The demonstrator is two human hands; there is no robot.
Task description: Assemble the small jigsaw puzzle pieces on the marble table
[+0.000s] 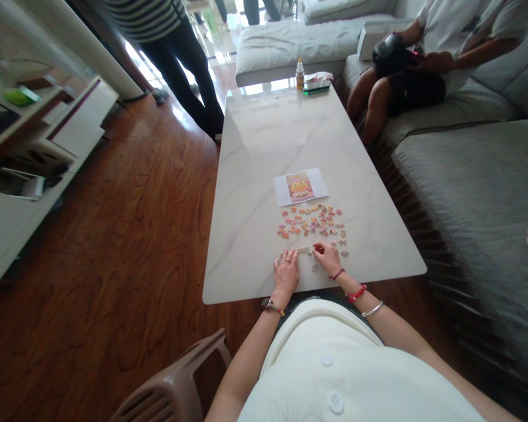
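My left hand (287,273) lies flat on the near part of the white table, fingers stretched over the left end of a short pale strip of joined puzzle pieces (303,250). At the strip's right end, my right hand (328,258) has its fingers bent in a pinch on a small puzzle piece, mostly covered by the fingertips. Just below, between the hands, is a loose pale puzzle piece (314,267). Beyond them spreads a group of pink, orange and yellow puzzle pieces (310,221). Behind these lies a printed sheet (300,186) with a yellow cartoon figure.
The marble-patterned table (250,158) carries a bottle (300,74) and a dark, green-edged phone-like object (317,88) at its far end. One person sits on the grey sofa (462,170) at right; another stands at far left. A plastic stool (171,387) is at lower left.
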